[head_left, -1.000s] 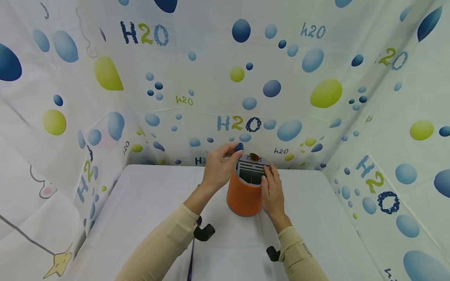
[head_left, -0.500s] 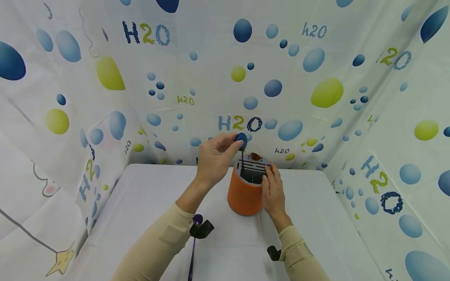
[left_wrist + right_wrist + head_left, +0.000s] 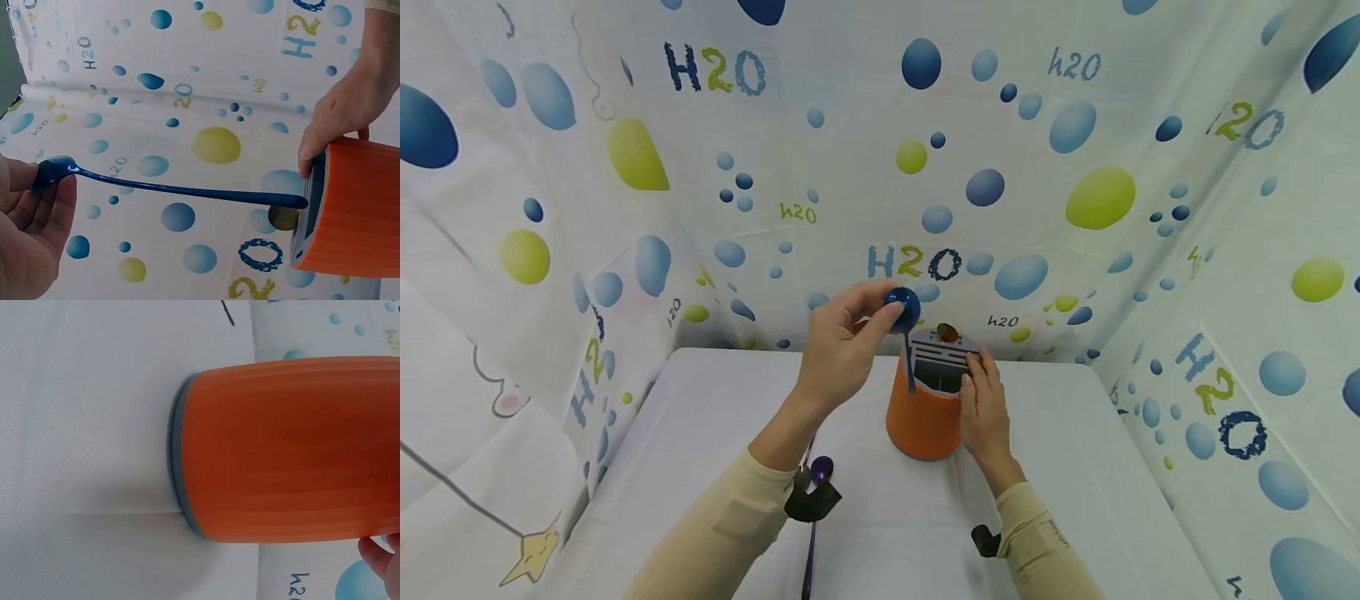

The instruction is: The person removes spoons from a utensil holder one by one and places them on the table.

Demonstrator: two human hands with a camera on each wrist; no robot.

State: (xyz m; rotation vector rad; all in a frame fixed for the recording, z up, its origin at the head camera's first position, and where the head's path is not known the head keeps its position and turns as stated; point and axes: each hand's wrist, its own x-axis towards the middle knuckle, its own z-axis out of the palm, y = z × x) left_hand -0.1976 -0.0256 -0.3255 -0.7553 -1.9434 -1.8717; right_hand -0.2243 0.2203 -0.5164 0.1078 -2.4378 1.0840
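Note:
My left hand (image 3: 838, 354) pinches a shiny blue spoon (image 3: 910, 354) by its bowl. The long handle hangs down, and its tip is in front of the orange utensil holder (image 3: 921, 425) in the head view. From the left wrist, the handle tip (image 3: 297, 201) appears close to the holder's slotted grey top. My right hand (image 3: 987, 408) holds that holder at its upper right side, fingers over the rim. A brownish, shiny spoon bowl (image 3: 949, 332) shows at the back of the top. The right wrist view shows the holder's orange side (image 3: 287, 450) and dark base ring.
A purple spoon (image 3: 822, 468) lies on the white table (image 3: 715, 433), left of the holder. Next to it is a darker spoon (image 3: 802, 477), partly hidden by my left wrist and a black mount (image 3: 812, 502). Printed curtains (image 3: 827, 167) enclose the table's back and sides.
My left hand has risen and moved left with the blue spoon, whose handle has come out of the holder's top. My right hand stays on the holder. More of the spoons on the table shows.

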